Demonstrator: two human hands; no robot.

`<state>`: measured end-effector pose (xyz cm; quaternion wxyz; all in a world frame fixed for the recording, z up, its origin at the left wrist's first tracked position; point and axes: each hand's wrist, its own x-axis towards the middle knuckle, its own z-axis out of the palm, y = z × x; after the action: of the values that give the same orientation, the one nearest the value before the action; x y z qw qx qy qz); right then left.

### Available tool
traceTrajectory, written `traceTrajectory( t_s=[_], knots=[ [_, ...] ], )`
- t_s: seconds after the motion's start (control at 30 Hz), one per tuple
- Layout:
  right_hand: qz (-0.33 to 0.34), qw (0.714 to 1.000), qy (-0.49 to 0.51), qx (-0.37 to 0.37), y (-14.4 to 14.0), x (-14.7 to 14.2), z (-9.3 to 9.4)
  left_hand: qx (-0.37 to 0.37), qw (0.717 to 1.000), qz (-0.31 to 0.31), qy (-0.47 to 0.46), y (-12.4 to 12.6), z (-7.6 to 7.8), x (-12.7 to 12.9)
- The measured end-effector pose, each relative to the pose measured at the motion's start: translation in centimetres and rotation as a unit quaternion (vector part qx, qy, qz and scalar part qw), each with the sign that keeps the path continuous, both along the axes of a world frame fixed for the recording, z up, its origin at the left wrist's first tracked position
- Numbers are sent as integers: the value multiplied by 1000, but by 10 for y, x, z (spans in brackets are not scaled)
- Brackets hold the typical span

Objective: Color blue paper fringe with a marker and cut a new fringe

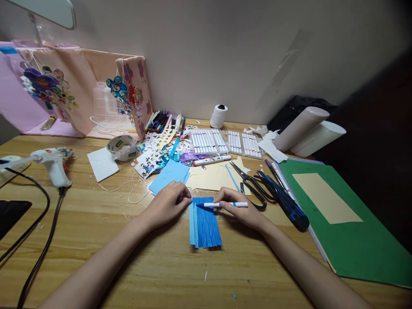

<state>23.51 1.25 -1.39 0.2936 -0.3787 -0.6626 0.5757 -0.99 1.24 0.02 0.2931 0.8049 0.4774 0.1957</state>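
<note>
Item: blue fringed paper, flat on the wooden table between both hands. Left hand: loosely curled, grasping nothing, fingertips pressing the paper's upper left edge. Right hand: fingers closed around a blue marker (tip pointing left, over the paper's top). Adjacent: black scissors just right; marker trays behind; glue gun far left; green folder far right.
</note>
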Motion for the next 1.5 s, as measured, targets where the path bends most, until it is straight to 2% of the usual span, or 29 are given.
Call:
traceTrajectory(
  t_s=[0.13, 0.3, 0.5, 0.8, 0.97, 1.1, 1.23, 1.37, 1.5],
  knots=[
    [-21, 1000, -11, 11, -1, 0, 1, 6, 1000, -3, -1, 0, -1, 0],
    [-5, 1000, -15, 15, -2, -1, 2, 12, 1000, -6, 1, 0, -2, -1],
    [-27, 999, -38, 27, -3, -3, 1, 9, 1000, -3, -1, -1, -1, 0],
    [-15, 999, -20, 29, -2, -1, 1, 16, 1000, -4, -1, 0, -1, 0],
    [50, 998, -30, 35, -2, 4, -2, 21, 1000, -8, 7, 0, -1, 0],
    [21, 997, -50, 62, -3, 5, -1, 19, 1000, -11, 10, 0, -1, 0],
    [62, 996, -43, 48, -3, 4, 2, 17, 1000, -11, 10, 1, 0, 0],
    [22, 997, -49, 58, -2, 4, 1, 18, 1000, -13, 10, 1, -1, 0],
    [50, 998, -35, 33, -2, 4, 1, 25, 1000, -8, 9, 1, -2, 1]
  ],
)
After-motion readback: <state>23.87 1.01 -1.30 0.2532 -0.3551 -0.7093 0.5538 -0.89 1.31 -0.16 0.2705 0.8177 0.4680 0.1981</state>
